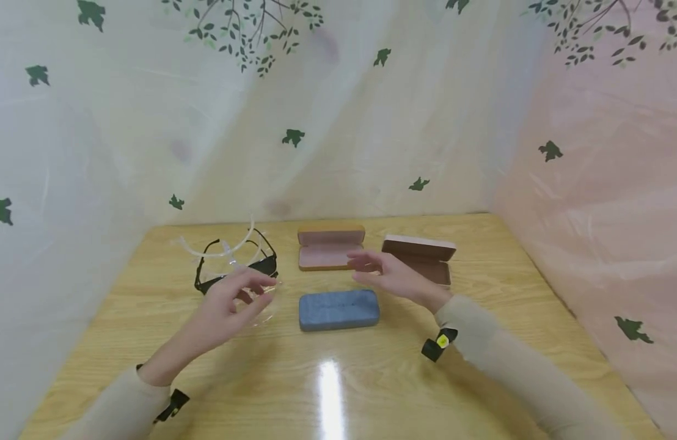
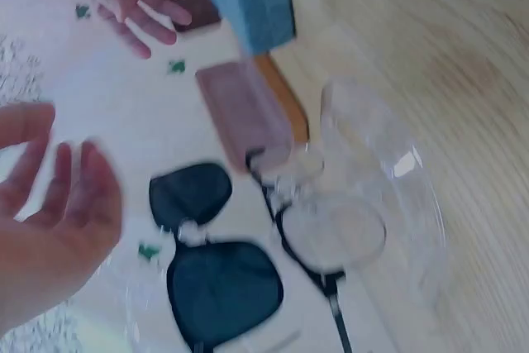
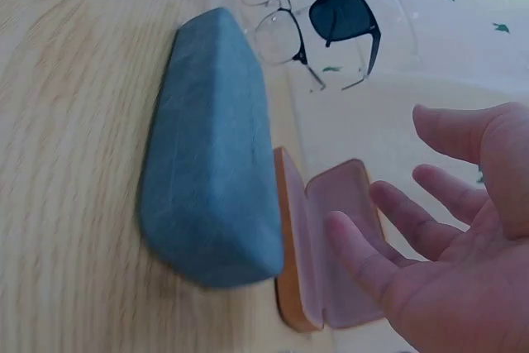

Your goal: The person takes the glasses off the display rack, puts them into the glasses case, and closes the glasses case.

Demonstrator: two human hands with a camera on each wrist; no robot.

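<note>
My left hand (image 1: 236,302) hovers with loosely bent fingers in front of the sunglasses (image 1: 267,265) and holds nothing. Beside the dark lenses stands a pair of clear-lensed eyeglasses (image 2: 307,262) with thin black rims. A curved, transparent plastic piece (image 2: 397,163) lies by them; its kind is unclear. Over the table, behind a closed blue glasses case (image 1: 340,310), my right hand (image 1: 390,275) hangs with parted fingers and nothing in its grasp. An orange glasses case (image 1: 330,235) with pink lining lies open to its left. Partly hidden by that hand is another open case, brown inside (image 1: 421,249).
The wooden table (image 1: 294,379) ends against a pale sheet (image 1: 344,110) printed with leaves at the back. Similar sheets hang at the left and right sides. A strip of light reflects off the table near the front.
</note>
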